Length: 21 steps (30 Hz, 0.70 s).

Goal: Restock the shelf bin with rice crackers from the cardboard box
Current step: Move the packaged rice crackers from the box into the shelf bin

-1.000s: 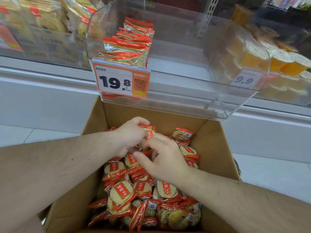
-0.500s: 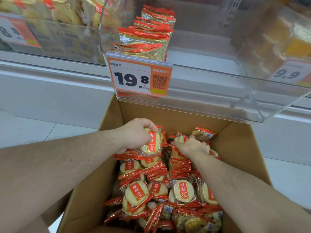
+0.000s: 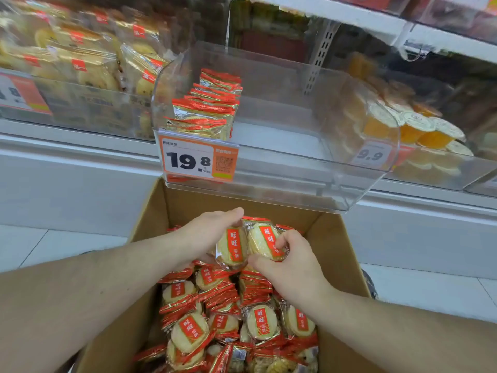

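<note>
A bunch of rice cracker packs (image 3: 247, 244), pale round crackers in red-edged wrappers, is lifted above the open cardboard box (image 3: 150, 211). My left hand (image 3: 207, 235) grips the bunch from the left and my right hand (image 3: 289, 261) grips it from the right. Below them the box holds several more packs (image 3: 228, 319). The clear shelf bin (image 3: 336, 162) stands above the box, with a row of rice cracker packs (image 3: 207, 114) along its left side and a bare floor to the right. An orange 19.8 price tag (image 3: 197, 160) hangs on its front.
A bin of wrapped pastries (image 3: 75, 63) stands to the left. Orange jelly cups (image 3: 414, 130) fill the bin to the right, with a 9.9 tag (image 3: 372, 154). A higher shelf (image 3: 403, 25) overhangs at the top right. White floor tiles (image 3: 40, 246) flank the box.
Both hands dug into the box, each took packs, then came together and lifted the bunch above the pile. The view tilted up toward the shelf.
</note>
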Available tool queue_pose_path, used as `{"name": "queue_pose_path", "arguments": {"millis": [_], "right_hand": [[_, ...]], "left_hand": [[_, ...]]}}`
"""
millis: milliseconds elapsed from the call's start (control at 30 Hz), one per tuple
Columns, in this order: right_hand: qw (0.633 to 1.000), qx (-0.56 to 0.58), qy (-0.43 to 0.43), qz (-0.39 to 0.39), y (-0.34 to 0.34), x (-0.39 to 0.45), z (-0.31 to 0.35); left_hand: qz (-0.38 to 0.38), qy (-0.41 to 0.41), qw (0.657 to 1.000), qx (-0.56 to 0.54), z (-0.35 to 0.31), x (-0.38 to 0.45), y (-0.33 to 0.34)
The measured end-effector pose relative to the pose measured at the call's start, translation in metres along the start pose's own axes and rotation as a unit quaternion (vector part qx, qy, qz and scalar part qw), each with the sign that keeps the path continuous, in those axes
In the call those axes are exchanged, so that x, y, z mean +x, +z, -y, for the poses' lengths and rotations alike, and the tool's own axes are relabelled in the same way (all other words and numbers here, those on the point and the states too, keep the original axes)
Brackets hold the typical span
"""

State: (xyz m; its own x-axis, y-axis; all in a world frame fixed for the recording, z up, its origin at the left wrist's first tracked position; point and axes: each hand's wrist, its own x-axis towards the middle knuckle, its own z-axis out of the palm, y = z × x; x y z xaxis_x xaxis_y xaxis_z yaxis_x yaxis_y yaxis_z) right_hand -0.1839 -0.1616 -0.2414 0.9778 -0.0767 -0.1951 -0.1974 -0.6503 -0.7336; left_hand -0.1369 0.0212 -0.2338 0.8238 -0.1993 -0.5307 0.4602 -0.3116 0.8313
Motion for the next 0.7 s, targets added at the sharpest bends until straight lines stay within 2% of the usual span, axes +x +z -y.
{"name": "queue_pose_path", "arguments": {"millis": [100, 167, 233, 333, 367, 400, 467, 533, 633, 700], "right_hand": [[0.995, -0.027, -0.096, -0.011, -0.013, -0.020, 0.020], [0.990, -0.016, -0.140, -0.012, -0.022, -0.028, 0.028], [0.987, 0.026, -0.155, -0.028, -0.033, -0.031, 0.037], [0.975, 0.147, -0.149, -0.080, -0.056, -0.027, 0.056], [0.971, 0.172, -0.146, -0.073, -0.065, -0.024, 0.063], [0.970, 0.193, -0.143, -0.040, -0.074, -0.022, 0.069], [0.957, 0.250, -0.125, 0.077, -0.090, -0.019, 0.084], [0.941, 0.261, -0.120, 0.180, -0.102, -0.019, 0.100], [0.943, 0.252, -0.101, 0.191, -0.113, -0.011, 0.118], [0.953, 0.245, -0.084, 0.155, -0.121, 0.003, 0.129]], "left_hand": [[0.029, 0.078, 0.995, -0.047, -0.012, -0.024, 0.022], [-0.025, 0.137, 0.990, -0.024, -0.018, -0.038, 0.030], [-0.051, 0.191, 0.980, 0.000, -0.028, -0.052, 0.027], [-0.012, 0.286, 0.957, 0.040, -0.048, -0.075, 0.014], [-0.002, 0.307, 0.950, 0.054, -0.055, -0.083, 0.009], [0.003, 0.321, 0.945, 0.069, -0.062, -0.090, 0.004], [0.008, 0.328, 0.941, 0.080, -0.073, -0.096, -0.005], [0.005, 0.344, 0.936, 0.070, -0.080, -0.094, -0.013], [-0.032, 0.355, 0.933, 0.060, -0.092, -0.086, -0.020], [-0.115, 0.377, 0.916, 0.073, -0.103, -0.081, -0.026]]}}
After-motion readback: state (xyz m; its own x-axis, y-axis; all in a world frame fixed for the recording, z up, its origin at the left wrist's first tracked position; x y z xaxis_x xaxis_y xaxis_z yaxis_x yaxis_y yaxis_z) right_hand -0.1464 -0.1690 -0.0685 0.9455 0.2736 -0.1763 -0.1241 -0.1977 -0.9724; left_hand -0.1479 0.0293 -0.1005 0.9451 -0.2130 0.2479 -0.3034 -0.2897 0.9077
